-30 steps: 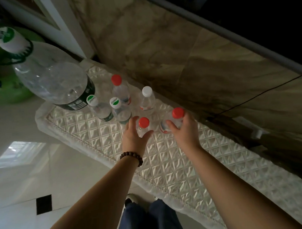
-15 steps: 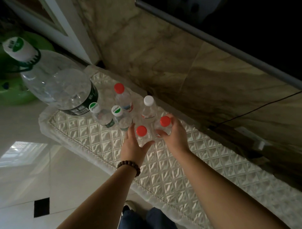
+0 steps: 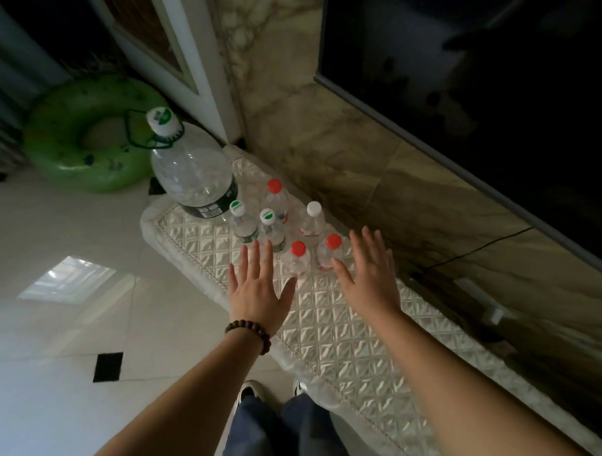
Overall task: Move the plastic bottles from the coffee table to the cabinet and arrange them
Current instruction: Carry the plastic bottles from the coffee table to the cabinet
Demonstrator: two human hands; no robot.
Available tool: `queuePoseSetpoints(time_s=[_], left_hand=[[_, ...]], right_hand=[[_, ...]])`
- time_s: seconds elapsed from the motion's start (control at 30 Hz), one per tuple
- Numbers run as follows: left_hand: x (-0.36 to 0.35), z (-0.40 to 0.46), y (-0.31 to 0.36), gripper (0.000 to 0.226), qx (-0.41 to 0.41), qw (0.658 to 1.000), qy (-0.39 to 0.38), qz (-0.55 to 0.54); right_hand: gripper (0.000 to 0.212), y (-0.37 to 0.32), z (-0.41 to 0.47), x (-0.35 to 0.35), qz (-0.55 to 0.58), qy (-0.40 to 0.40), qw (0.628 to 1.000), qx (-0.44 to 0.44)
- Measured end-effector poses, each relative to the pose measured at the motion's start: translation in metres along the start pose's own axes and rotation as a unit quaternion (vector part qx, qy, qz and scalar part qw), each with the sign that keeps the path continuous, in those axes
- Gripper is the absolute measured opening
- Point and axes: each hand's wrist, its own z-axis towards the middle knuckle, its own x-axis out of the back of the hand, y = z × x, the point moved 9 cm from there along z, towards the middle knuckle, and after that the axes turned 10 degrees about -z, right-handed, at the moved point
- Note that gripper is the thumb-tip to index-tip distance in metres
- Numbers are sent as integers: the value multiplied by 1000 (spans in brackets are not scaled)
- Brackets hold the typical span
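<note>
Head view: showed seven bottles upright in a cluster at the far left end of the cabinet (image 3: pixel 330 332), on its quilted cover, with long axes vertical and caps up. Placed the big bottle (image 3: pixel 192 177) at the far left corner, two green-cap bottles (image 3: pixel 239 221) just right of it, a far red-cap bottle (image 3: pixel 276 199) and a white-cap bottle (image 3: pixel 312 222) toward the wall, and two near red-cap bottles (image 3: pixel 299 260) side by side at the near edge of the group. Showed the left hand (image 3: pixel 257 290) and the right hand (image 3: pixel 369 276) palm down over the cover, fingers straight and spread, holding nothing. Framed the near red-cap pair between the two thumbs: left thumb just beside the left one, right thumb tip at the base of the right one, contact impossible to tell. Put the left fingertips close to the nearer green-cap bottle and the right fingertips out past the pair, toward the wall. Reached forward with both forearms from the near side, a bead bracelet (image 3: pixel 248 332) on the left wrist. Judged the pair about equally near either hand, lying between and slightly beyond the palms, so any further nudge would call for closing inward. Judged the arranging close to done, with no coffee table in sight. Caught a green swim ring (image 3: pixel 84 133) on the floor at far left.
</note>
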Motion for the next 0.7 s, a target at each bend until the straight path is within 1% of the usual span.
queuePoseSetpoints(time_s=[0.13,0.23,0.37,0.47,0.57,0.7], left_hand=[[42,-36,-4,78,31,999,38,8],[67,-59,-21,78,84,994,69,2],[94,-98,-53,75,163,980,112,-28],[108,-135,-83,74,233,961,139,-48],[119,-178,-115,73,297,939,171,-42],[127,-245,-157,75,382,900,203,-46]], right_hand=[[78,-30,-25,30,-12,7,999,50],[77,-60,-39,34,-2,-4,996,85],[75,-112,-55,25,-2,-23,986,165],[76,-154,-70,12,-10,-41,974,221],[77,-200,-90,0,-12,-67,958,280],[67,-255,-127,-18,-35,-98,927,359]])
